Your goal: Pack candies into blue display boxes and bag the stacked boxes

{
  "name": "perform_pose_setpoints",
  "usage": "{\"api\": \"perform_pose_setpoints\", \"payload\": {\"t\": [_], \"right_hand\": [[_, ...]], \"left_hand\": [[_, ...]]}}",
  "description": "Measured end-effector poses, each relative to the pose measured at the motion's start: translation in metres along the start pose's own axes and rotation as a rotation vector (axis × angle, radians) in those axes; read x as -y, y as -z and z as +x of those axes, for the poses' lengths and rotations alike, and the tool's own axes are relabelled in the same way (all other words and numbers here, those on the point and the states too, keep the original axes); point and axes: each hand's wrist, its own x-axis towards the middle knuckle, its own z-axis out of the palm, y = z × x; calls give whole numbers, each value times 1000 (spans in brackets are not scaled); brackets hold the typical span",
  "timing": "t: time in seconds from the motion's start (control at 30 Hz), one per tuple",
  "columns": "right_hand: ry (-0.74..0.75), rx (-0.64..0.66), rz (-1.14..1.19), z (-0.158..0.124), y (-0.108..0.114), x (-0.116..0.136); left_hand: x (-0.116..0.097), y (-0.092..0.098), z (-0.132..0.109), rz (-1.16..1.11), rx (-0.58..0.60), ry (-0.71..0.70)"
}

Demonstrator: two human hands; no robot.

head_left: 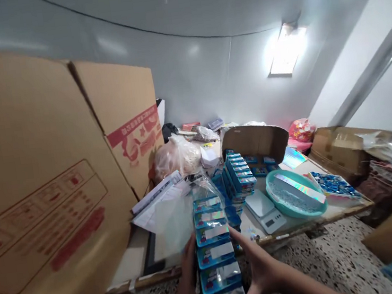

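A long row of small blue boxes (216,255) with white labels stretches from the bottom of the view toward the table. My left hand (188,276) presses along the row's left side, partly hidden and dark. On the opposite side, my right hand (255,266) grips the row with its thumb near the bottom and fingers reaching forward. A clear plastic bag (204,188) lies at the far end of the row, touching or just beyond it; I cannot tell which. Behind it rises a stack of similar blue boxes (240,172).
A large cardboard carton (43,185) fills the left. On the table are a digital scale (265,212), a turquoise basin (278,203), a tray of blue pieces (332,183) and a filled plastic bag (177,156). More cardboard boxes (342,148) stand at right.
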Motion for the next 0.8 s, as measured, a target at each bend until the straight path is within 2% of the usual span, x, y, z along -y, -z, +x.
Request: {"api": "perform_pose_setpoints", "payload": {"t": [0.07,0.13,0.27,0.37,0.5,0.6,0.67,0.8], "right_hand": [[-1,6,-61,13,34,-5],[-14,10,-85,22,62,-11],[-45,69,-107,31,94,-30],[-85,108,-150,27,100,-49],[-186,82,-202,14,91,-69],[-287,35,-226,7,85,-72],[-354,12,-251,6,84,-70],[-396,36,-219,12,90,-64]], "left_hand": [[-11,-16,30,20,-13,-30],[-12,-30,59,6,-46,-10],[14,-44,93,-38,-126,76],[38,-39,98,-29,-161,113],[53,-14,96,90,-185,164],[57,3,97,51,-72,212],[60,11,100,34,-3,194],[64,15,111,223,40,139]]}}
